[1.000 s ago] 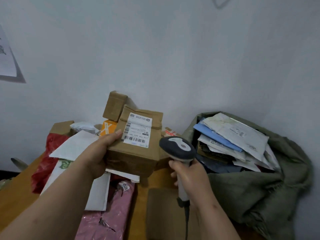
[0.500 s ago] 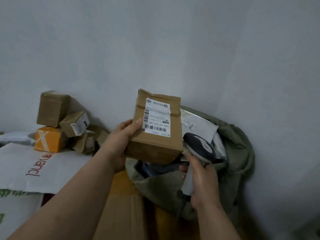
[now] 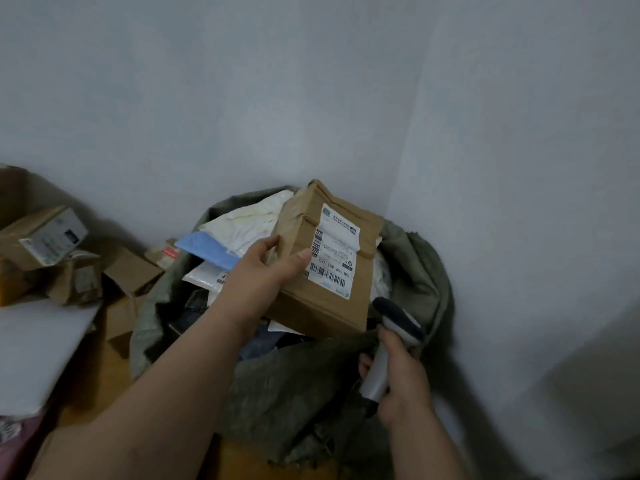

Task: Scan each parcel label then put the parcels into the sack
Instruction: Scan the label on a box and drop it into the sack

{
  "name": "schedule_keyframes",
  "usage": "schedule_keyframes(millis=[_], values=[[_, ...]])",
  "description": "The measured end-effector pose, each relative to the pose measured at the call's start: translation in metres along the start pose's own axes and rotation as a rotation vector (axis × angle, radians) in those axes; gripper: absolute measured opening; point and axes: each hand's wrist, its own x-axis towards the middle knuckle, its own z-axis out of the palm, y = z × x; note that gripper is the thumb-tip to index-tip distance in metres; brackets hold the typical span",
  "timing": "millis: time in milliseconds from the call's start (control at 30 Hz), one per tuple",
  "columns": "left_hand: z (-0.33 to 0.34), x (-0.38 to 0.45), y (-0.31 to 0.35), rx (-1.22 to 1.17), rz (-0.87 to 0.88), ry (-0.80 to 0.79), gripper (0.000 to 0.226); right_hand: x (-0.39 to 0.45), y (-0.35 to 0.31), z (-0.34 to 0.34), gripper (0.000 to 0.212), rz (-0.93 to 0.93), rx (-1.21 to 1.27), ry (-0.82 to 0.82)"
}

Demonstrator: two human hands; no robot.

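The left hand (image 3: 258, 271) holds a brown box (image 3: 325, 261) over the open mouth of the green sack (image 3: 284, 382), thumb on its labelled top and fingers (image 3: 266, 242) curled round the far edge, the white label (image 3: 332, 252) with its barcode facing up. The right hand (image 3: 398, 379) grips the handle of the grey scanner (image 3: 394, 327) at the sack's near rim, just below the box's corner. The sack already holds white and blue mailers (image 3: 214, 251), and to the left more small boxes (image 3: 45, 237) lie piled against the wall beside a white envelope (image 3: 38, 348) on the surface.
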Motion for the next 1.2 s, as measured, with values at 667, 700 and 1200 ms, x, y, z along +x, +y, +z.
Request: schedule_keyframes(millis=[667,700,1200], values=[[0.036,0.025,0.009,0.000,0.201,0.113,0.096,-0.027,-0.074,0.001,0.009,-0.379,0.172,0.114],[0.041,0.025,0.009,0.010,0.289,0.162,0.097,-0.033,-0.078,0.001,0.005,-0.416,0.181,0.095],[0.084,0.022,-0.020,0.763,-0.023,-0.271,0.065,-0.061,-0.093,-0.002,0.030,-0.606,0.172,0.074]])
